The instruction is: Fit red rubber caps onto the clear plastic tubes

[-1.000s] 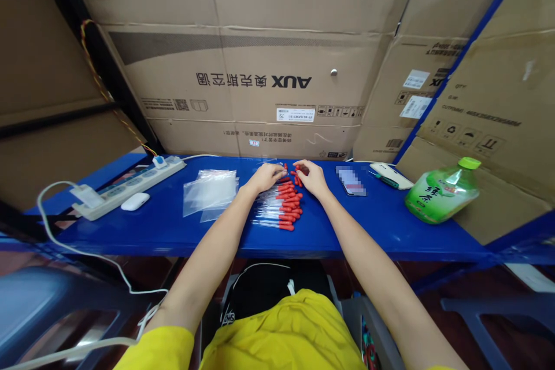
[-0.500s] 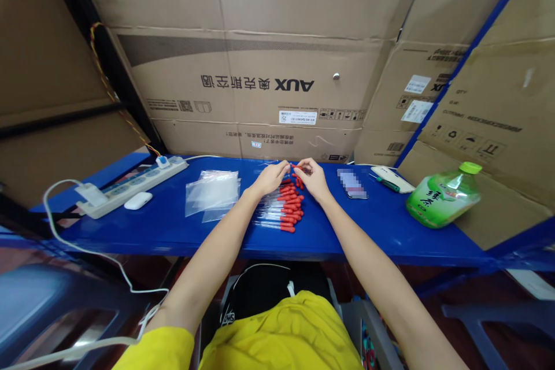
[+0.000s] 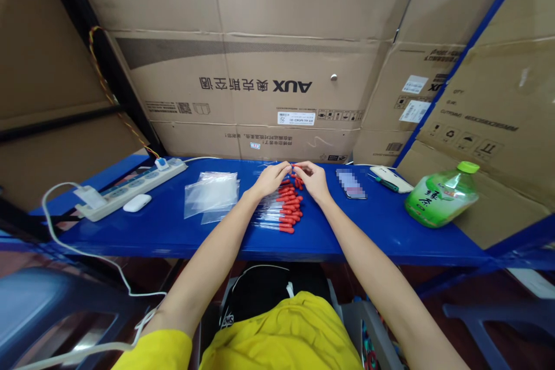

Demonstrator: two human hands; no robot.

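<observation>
Both hands meet above the far side of a pile of glass droppers (image 3: 277,208) with red rubber bulbs, laid side by side with their clear tubes toward the left. My left hand (image 3: 272,178) is closed in a pinch on a dropper whose thin clear tube is mostly hidden by the fingers. My right hand (image 3: 313,180) pinches the red bulb end of that dropper between thumb and fingers. Several loose red rubber bulbs (image 3: 299,183) lie just under my right hand. Left of the pile are clear plastic bags (image 3: 212,193), flat and overlapping.
On the blue table (image 3: 347,231), a phone (image 3: 351,184), a green-handled tool (image 3: 385,182) on a white object and a green tea bottle (image 3: 442,195) stand or lie at right. A power strip (image 3: 134,188) and a white earphone case (image 3: 137,202) are at left. Cardboard (image 3: 260,58) walls the back.
My hands stay almost in place, the right fingers closing slightly further over the red bulb. The whole view shifts a little. The pile and the bags have not moved.
</observation>
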